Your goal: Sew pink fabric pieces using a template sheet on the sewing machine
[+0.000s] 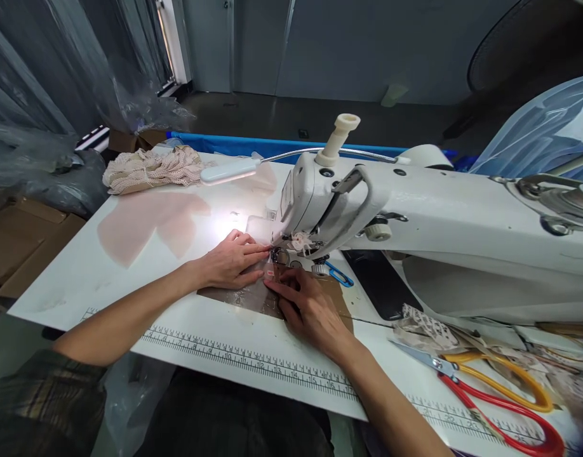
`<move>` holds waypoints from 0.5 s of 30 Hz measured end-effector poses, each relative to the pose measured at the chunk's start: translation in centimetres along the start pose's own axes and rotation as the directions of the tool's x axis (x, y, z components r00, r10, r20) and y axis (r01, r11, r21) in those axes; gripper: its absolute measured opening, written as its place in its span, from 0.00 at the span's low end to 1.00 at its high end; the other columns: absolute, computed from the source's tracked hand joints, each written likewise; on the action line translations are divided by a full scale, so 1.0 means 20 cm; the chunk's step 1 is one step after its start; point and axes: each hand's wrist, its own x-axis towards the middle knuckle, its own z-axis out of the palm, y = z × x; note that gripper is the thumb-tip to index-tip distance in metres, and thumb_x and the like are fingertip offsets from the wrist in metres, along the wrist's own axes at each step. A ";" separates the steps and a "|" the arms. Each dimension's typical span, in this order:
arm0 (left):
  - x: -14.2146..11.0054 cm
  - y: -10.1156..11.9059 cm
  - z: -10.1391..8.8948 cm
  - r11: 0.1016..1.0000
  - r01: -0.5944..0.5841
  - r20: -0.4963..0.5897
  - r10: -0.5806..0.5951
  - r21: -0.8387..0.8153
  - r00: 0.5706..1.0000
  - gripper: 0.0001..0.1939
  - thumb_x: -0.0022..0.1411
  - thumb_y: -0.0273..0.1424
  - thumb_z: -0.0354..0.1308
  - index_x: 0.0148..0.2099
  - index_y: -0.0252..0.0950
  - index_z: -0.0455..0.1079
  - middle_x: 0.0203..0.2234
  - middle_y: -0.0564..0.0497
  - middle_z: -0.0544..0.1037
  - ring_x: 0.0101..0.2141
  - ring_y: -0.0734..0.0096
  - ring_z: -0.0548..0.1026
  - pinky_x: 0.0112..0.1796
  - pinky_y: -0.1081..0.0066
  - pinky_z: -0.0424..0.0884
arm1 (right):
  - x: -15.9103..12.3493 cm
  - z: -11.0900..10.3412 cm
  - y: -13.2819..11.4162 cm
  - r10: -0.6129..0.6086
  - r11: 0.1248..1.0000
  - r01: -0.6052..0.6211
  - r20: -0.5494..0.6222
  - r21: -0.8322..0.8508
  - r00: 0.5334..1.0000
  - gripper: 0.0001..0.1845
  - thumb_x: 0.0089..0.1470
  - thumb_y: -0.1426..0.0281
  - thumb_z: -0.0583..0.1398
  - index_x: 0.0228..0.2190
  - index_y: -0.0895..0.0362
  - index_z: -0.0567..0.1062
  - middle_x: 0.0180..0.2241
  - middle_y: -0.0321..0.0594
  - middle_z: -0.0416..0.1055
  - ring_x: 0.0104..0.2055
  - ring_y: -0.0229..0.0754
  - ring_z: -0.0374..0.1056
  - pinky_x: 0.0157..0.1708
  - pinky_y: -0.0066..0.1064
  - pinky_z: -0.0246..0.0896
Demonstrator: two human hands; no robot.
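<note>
My left hand (232,259) lies on the table with its fingers stretched out, pressing thin fabric flat just left of the presser foot (278,256) of the white sewing machine (415,222). My right hand (308,308) sits in front of the needle, its fingers pinched on a small piece of fabric with a pink tag (269,274) at the foot. The work lies on the metal needle plate (246,295).
A gooseneck lamp (229,170) lights the needle area. Pink fabric pieces (143,225) and a bundle of lace trim (151,168) lie at the back left. Red and orange scissors (491,387) and patterned scraps (427,327) lie at the right. A ruler strip (244,362) runs along the table's front edge.
</note>
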 end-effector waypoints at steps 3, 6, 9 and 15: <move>0.00 0.00 0.01 1.000 -0.004 -0.019 0.004 -0.004 1.000 0.21 0.67 0.37 0.49 0.57 0.31 0.67 0.53 0.43 0.74 0.46 0.57 0.69 0.46 0.56 0.61 | 0.00 0.00 0.00 0.001 1.000 -0.001 -0.002 0.005 1.000 0.20 0.58 0.75 0.54 0.49 0.49 0.77 0.44 0.47 0.67 0.43 0.48 0.66 0.41 0.43 0.69; 0.00 -0.01 0.02 1.000 -0.010 -0.029 0.010 0.005 1.000 0.21 0.67 0.38 0.49 0.57 0.31 0.67 0.53 0.43 0.74 0.46 0.56 0.69 0.45 0.56 0.61 | 0.00 0.00 0.00 0.002 1.000 -0.002 -0.005 0.016 1.000 0.20 0.58 0.75 0.54 0.49 0.49 0.77 0.44 0.47 0.67 0.44 0.48 0.66 0.41 0.43 0.70; 0.00 -0.01 0.02 1.000 -0.014 -0.031 0.015 0.022 0.999 0.21 0.68 0.38 0.48 0.57 0.32 0.68 0.53 0.43 0.74 0.46 0.56 0.69 0.44 0.56 0.61 | 0.00 0.00 0.00 0.002 1.000 -0.002 -0.011 0.015 1.000 0.20 0.58 0.75 0.55 0.48 0.49 0.78 0.44 0.47 0.67 0.44 0.48 0.66 0.41 0.43 0.70; 0.01 0.02 0.02 0.998 -0.006 -0.036 0.008 0.062 0.999 0.20 0.69 0.38 0.46 0.55 0.33 0.69 0.53 0.43 0.74 0.45 0.56 0.70 0.46 0.55 0.59 | 0.00 0.00 0.01 -0.007 1.000 0.008 -0.013 0.027 1.000 0.21 0.56 0.77 0.55 0.47 0.49 0.78 0.43 0.46 0.67 0.44 0.48 0.66 0.43 0.44 0.70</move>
